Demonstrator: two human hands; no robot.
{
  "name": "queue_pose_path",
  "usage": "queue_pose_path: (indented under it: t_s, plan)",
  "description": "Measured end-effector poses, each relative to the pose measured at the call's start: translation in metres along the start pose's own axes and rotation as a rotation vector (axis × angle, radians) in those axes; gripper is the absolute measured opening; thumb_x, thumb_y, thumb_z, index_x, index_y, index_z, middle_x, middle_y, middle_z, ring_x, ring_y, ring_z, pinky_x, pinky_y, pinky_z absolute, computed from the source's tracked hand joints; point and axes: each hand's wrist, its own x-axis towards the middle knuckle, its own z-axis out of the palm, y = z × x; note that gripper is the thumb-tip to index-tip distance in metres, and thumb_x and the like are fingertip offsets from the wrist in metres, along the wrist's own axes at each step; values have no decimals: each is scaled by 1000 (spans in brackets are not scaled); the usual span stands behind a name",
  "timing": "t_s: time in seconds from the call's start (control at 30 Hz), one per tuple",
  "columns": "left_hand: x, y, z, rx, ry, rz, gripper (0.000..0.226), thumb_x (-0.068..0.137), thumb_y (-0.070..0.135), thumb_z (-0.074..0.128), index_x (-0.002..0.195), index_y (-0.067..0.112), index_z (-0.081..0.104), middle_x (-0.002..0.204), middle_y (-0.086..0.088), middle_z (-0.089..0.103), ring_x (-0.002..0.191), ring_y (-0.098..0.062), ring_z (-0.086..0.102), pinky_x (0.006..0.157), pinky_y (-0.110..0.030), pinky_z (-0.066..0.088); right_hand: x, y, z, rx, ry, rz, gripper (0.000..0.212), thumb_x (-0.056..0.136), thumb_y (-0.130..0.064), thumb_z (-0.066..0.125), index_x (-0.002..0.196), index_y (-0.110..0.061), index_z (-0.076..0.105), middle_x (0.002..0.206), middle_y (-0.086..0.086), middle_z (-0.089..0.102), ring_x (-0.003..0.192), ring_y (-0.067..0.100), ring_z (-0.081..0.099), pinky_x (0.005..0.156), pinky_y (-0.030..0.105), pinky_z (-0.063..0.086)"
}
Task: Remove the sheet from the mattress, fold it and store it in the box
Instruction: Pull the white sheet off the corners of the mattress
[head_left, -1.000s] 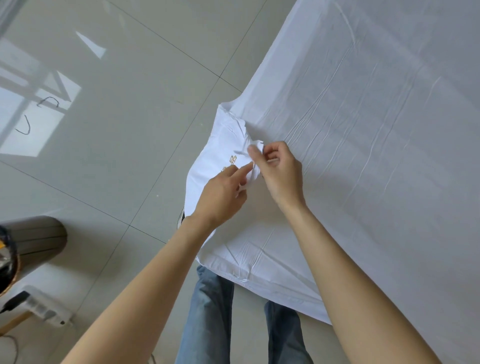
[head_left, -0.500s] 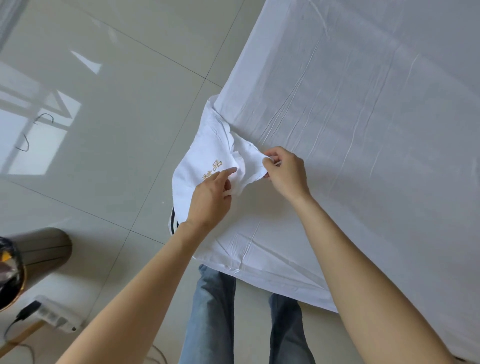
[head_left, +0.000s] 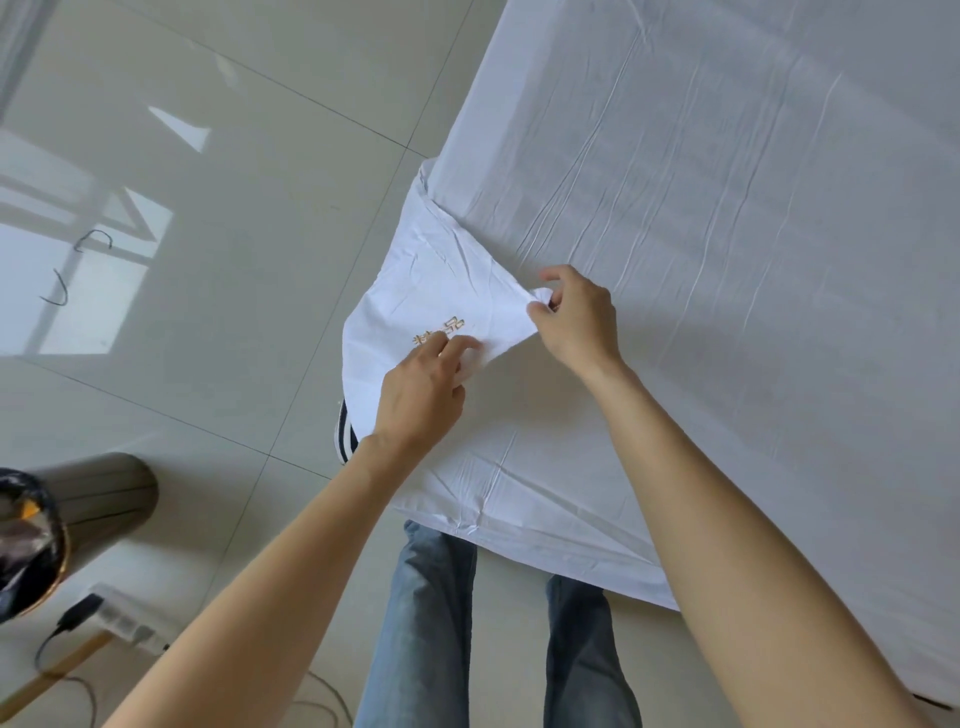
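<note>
1. Bin (head_left: 78, 514), near left on the floor (head_left: 249, 218), with a power strip (head_left: 122, 616) just beside it; neither belongs to the task
2. Left hand (head_left: 423, 387): fingers curled, pinching the loosened sheet corner (head_left: 441, 291) beside its gold lettering (head_left: 440, 332)
3. Right hand (head_left: 579, 317): thumb and fingers pinching the tip of the same corner, just right of the left hand
4. Sheet (head_left: 727, 208): spread flat over the mattress, running far and right from both hands; only this near-left corner appears free
5. Judgement: the peel should run away from the hands, toward the far right; the box is not visible
</note>
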Motion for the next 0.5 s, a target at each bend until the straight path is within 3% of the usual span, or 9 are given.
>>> queue_pose_path:
  t_s: [0.07,0.17,0.33,0.5]
  plan:
    - [-3,-3,2,28,13,-43,29,75,4,61,101,15,62,81,-4,60,67,-29,59,46,-25,35,-1,11,-1,-49,-23,-25,32,89,-15,54,119,-7,59,109,13,66,104,32,57,84,32,43]
    - [-10,3,4,33,75,18,10,81,16,65,90,14,63,65,-3,60,58,-27,57,49,-23,32,-10,23,-6,-23,76,-120,22,91,-20,54,103,-5,64,97,12,68,91,33,60,73,32,43]
    - [-19,51,4,31,150,62,21,89,33,43,93,17,57,55,2,57,45,-24,44,43,-23,29,-38,47,-39,32,282,-286,25,95,-29,49,88,-6,55,73,11,63,67,33,55,57,32,34]
    - [-42,136,31,36,139,178,10,84,20,57,91,15,62,47,6,44,42,-19,31,44,-22,27,-78,126,-94,122,375,-273,22,89,-23,58,76,-6,57,74,8,65,65,28,58,56,27,33]
